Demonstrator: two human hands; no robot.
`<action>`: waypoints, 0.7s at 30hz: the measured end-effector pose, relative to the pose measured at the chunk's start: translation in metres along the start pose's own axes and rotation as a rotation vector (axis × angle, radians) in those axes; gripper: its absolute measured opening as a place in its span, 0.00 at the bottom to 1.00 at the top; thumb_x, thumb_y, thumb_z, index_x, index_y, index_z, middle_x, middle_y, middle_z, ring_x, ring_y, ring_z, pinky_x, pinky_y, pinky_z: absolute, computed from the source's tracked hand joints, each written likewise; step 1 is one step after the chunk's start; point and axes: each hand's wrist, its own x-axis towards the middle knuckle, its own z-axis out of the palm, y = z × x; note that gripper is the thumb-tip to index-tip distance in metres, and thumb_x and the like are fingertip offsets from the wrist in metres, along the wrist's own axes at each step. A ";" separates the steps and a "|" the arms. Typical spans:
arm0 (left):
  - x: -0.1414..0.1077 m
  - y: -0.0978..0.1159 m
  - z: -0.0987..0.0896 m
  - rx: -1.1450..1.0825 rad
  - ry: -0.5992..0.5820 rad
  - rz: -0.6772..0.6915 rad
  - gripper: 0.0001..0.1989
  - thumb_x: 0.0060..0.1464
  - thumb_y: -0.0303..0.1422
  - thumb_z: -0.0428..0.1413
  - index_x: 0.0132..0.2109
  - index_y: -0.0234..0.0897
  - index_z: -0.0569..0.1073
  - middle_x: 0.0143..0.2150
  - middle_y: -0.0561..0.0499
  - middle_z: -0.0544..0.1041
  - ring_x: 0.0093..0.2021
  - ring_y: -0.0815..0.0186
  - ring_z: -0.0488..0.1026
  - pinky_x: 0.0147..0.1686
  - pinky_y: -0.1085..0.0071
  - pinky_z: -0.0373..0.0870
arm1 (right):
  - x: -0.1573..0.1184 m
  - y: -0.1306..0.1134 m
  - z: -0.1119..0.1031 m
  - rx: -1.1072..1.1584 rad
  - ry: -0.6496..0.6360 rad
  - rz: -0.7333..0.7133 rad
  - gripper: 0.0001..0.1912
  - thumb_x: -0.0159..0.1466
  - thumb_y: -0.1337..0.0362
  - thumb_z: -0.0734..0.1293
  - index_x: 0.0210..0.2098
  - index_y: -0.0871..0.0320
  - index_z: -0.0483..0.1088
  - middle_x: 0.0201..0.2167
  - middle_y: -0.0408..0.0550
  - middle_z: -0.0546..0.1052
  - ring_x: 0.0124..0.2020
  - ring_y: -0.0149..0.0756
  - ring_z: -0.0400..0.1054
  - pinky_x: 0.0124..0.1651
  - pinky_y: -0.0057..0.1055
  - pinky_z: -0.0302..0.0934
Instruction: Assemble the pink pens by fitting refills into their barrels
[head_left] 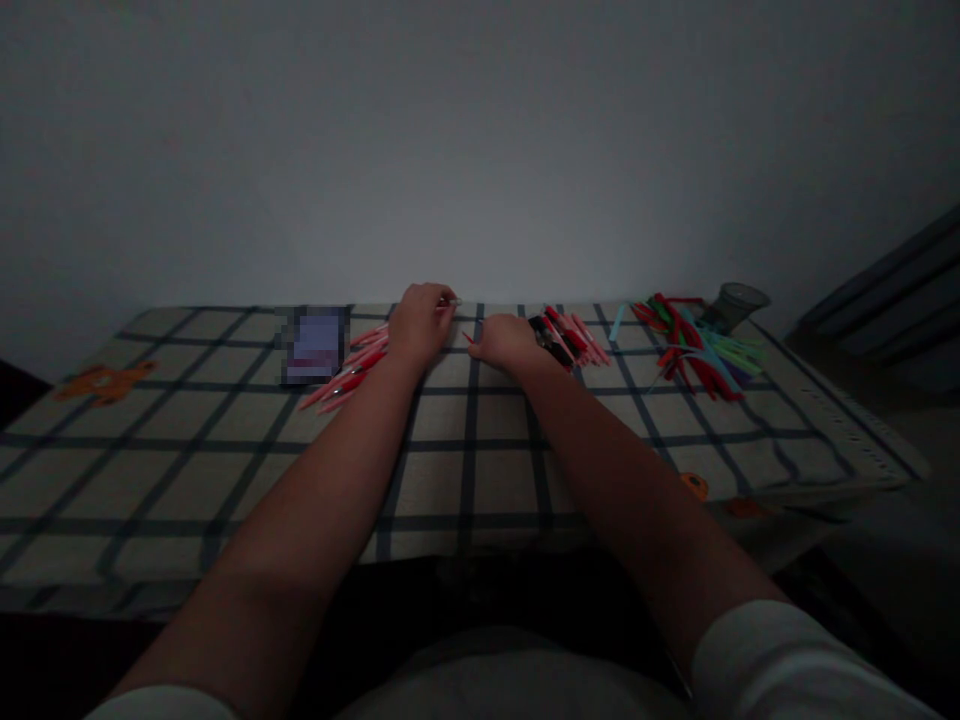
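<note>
My left hand (421,322) is closed near the back of the table, pinching a slim pen (457,302) whose pale tip pokes out past the fingers. Beside it, my right hand (508,340) is closed too, and a thin red pointed piece (469,339) sticks out by its thumb; the rest of that piece is hidden. Several pink and red pens (346,378) lie in a slanting row left of my left hand. Just right of my right hand is a group of pink, red and black pen parts (574,338); its left end is behind the hand.
A checked cloth (450,480) covers the table, which meets a plain wall. At left lies a blurred-out rectangular item (316,345). Red, green and blue strips (697,350) are heaped at right by a tipped clear cup (739,303). A light blue strip (617,323) lies nearby.
</note>
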 end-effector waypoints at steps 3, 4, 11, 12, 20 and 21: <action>-0.001 0.000 -0.001 0.009 -0.008 -0.003 0.08 0.68 0.31 0.58 0.51 0.40 0.79 0.53 0.42 0.83 0.58 0.51 0.75 0.60 0.55 0.71 | 0.003 0.002 0.002 0.056 0.026 0.005 0.22 0.67 0.54 0.75 0.52 0.66 0.84 0.51 0.72 0.84 0.57 0.60 0.79 0.57 0.48 0.71; -0.002 0.000 -0.002 0.009 -0.006 -0.004 0.08 0.68 0.31 0.58 0.52 0.40 0.79 0.53 0.42 0.83 0.58 0.51 0.75 0.60 0.55 0.71 | 0.004 0.003 0.003 0.098 0.044 0.017 0.20 0.67 0.54 0.75 0.49 0.65 0.84 0.49 0.71 0.84 0.55 0.60 0.79 0.56 0.48 0.71; 0.000 -0.004 0.001 0.027 0.005 -0.014 0.10 0.69 0.33 0.57 0.53 0.40 0.80 0.53 0.41 0.83 0.57 0.50 0.75 0.59 0.55 0.72 | 0.026 0.014 0.017 0.729 0.282 0.052 0.09 0.63 0.60 0.73 0.29 0.55 0.75 0.30 0.47 0.79 0.35 0.41 0.74 0.43 0.38 0.66; 0.000 -0.004 0.002 0.031 0.006 -0.015 0.10 0.69 0.34 0.57 0.53 0.41 0.80 0.53 0.41 0.83 0.58 0.50 0.75 0.58 0.55 0.73 | 0.031 0.015 0.020 0.848 0.337 0.025 0.08 0.62 0.61 0.73 0.28 0.55 0.73 0.29 0.45 0.78 0.34 0.38 0.73 0.42 0.35 0.65; 0.000 -0.004 0.002 0.067 -0.056 0.051 0.17 0.71 0.34 0.57 0.61 0.41 0.82 0.54 0.41 0.85 0.59 0.49 0.76 0.60 0.55 0.72 | 0.047 0.020 0.028 1.494 0.411 0.057 0.06 0.67 0.63 0.68 0.33 0.53 0.69 0.28 0.38 0.76 0.26 0.27 0.65 0.30 0.25 0.57; 0.000 -0.003 0.002 0.071 -0.079 0.069 0.17 0.71 0.35 0.56 0.61 0.41 0.82 0.54 0.41 0.85 0.59 0.49 0.76 0.60 0.54 0.72 | 0.047 0.020 0.028 1.523 0.433 0.078 0.06 0.68 0.63 0.67 0.33 0.53 0.69 0.29 0.39 0.76 0.26 0.27 0.65 0.29 0.24 0.57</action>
